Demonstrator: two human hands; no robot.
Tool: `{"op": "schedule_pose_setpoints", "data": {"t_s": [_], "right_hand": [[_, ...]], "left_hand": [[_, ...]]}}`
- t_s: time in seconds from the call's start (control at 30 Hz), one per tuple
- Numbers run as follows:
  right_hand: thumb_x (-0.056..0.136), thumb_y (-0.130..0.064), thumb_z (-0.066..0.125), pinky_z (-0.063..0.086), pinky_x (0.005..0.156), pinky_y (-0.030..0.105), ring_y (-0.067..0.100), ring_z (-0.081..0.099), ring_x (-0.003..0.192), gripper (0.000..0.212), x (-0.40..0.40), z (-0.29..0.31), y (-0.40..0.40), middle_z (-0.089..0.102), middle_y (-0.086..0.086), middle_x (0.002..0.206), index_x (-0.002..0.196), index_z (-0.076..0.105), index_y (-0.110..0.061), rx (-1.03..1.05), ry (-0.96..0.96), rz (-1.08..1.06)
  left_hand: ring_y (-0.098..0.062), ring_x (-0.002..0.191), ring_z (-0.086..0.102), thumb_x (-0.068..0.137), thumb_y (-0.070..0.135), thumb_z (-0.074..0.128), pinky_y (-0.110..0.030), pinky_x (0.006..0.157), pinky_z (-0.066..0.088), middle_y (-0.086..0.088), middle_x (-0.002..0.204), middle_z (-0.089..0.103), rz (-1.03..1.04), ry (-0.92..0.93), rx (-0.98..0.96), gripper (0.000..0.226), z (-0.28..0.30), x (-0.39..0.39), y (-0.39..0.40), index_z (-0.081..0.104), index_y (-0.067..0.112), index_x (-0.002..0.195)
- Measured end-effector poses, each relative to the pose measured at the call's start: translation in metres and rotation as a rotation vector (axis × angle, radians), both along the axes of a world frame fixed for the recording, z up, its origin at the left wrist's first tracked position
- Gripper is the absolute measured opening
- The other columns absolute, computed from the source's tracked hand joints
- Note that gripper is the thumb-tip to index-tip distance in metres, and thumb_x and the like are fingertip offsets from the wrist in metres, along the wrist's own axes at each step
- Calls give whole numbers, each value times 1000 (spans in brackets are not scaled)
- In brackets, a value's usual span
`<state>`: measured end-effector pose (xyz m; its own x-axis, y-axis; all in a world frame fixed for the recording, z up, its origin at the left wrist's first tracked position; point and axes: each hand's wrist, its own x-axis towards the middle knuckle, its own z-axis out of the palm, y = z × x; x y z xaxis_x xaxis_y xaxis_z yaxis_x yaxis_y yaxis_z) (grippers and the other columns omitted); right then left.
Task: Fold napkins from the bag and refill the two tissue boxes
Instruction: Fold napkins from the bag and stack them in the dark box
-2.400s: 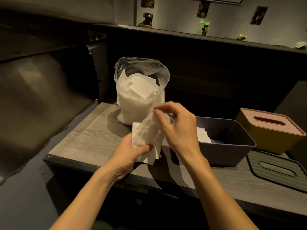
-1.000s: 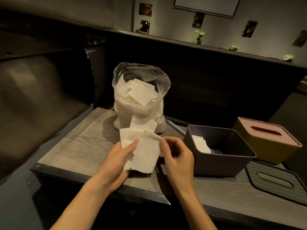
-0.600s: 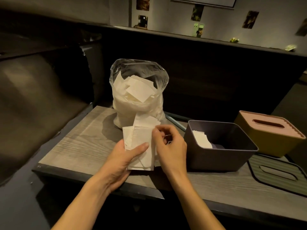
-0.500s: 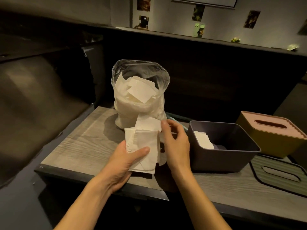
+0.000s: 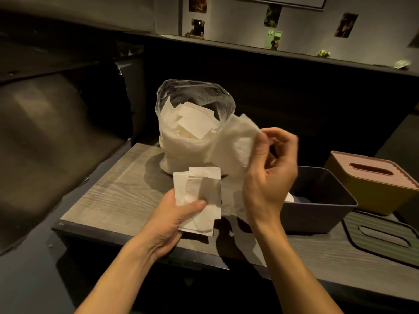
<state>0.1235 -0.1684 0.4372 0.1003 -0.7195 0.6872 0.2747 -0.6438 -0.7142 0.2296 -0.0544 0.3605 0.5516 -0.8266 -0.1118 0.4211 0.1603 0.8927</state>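
A clear plastic bag full of white napkins stands upright at the back of the wooden table. My left hand grips a small stack of folded napkins above the table's front edge, thumb on top. My right hand pinches the upper edge of one unfolded napkin, which hangs open in front of the bag. To the right sits an open dark tissue box with a few napkins inside. Behind it stands a yellow tissue box with a pink slotted lid.
A dark ribbed lid with a slot lies flat at the table's right front. A dark padded seat fills the left side. A dark partition wall rises behind the table.
My right hand has lifted one napkin off the stack up and to the right, and the sheet has opened out. My left hand still grips the folded stack in about the same place.
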Motion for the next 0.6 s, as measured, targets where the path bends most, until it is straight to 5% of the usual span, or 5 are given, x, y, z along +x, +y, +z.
{"op": "schedule_pose_setpoints", "data": {"t_s": [0.1,0.3,0.47,0.6], "right_hand": [[106,-22,58,52,67,19,5,65,84,2,-13,1,5,65,-16,93,108,59,-22,63,10,83],[102,-36,62,56,64,28,1,66,80,4,-9,-49,14,66,-21,85,101,65,-33,18,604,41],[101,-44,61,56,82,24,-4,61,102,21,-1,-59,17,64,-20,113,120,64,-36,209,506,80],[100,-46,62,58,96,45,4,68,104,20,0,-55,8,74,-15,108,110,75,-34,483,509,309]], "left_hand": [[-31,109,73,92,18,64,-40,86,62,-18,121,74,-20,59,-21,40,3,0,-1,64,6,130],[-28,119,69,105,43,46,-47,100,52,-13,127,72,-70,155,-47,45,14,-3,4,65,13,134],[-30,107,74,93,11,65,-39,82,63,-16,118,75,-11,31,-29,37,6,-3,3,64,6,130],[-32,99,76,92,14,65,-39,74,63,-19,113,76,-27,19,-26,34,6,-4,1,66,5,125]]}}
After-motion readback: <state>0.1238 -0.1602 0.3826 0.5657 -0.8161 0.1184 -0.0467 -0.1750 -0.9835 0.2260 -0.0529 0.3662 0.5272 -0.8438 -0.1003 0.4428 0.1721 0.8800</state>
